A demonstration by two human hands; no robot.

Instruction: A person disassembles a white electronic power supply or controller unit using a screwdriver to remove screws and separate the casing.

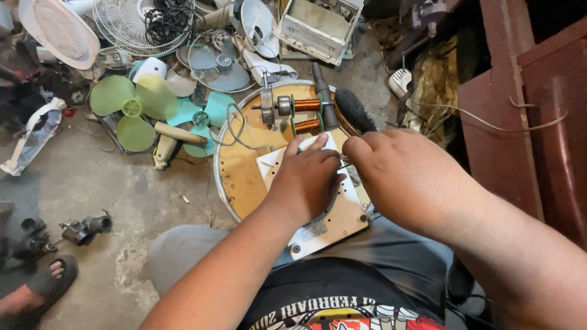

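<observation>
The left hand [306, 180] lies palm down on a white plastic panel [333, 223], fingers stretched forward and pressing it flat, nothing closed inside the hand. The right hand [406, 177] meets it from the right edge of the panel, its fingers curled in toward the left hand's fingertips; whether they pinch a thin wire [347, 165] there cannot be told, since the fingertips are hidden. The panel rests on a round tray [235, 177] with a metal rim and a yellowish, stained face, which lies across the person's lap.

At the far side of the tray from the panel stands a small motor part [269, 109] with two copper wire coils [307, 116], touching the tray's face, and a grey cord [235, 131] loops off it over the rim. Just beyond the tray's far rim lies a dark brush [354, 110]. Left of the tray, on the concrete floor [110, 189], lie a green fan blade [131, 110] and a teal fan blade [205, 116], with wire fan guards [143, 24] farther off. Well left of the tray, near the picture's lower corner, a foot in a dark sandal [43, 287] shows.
</observation>
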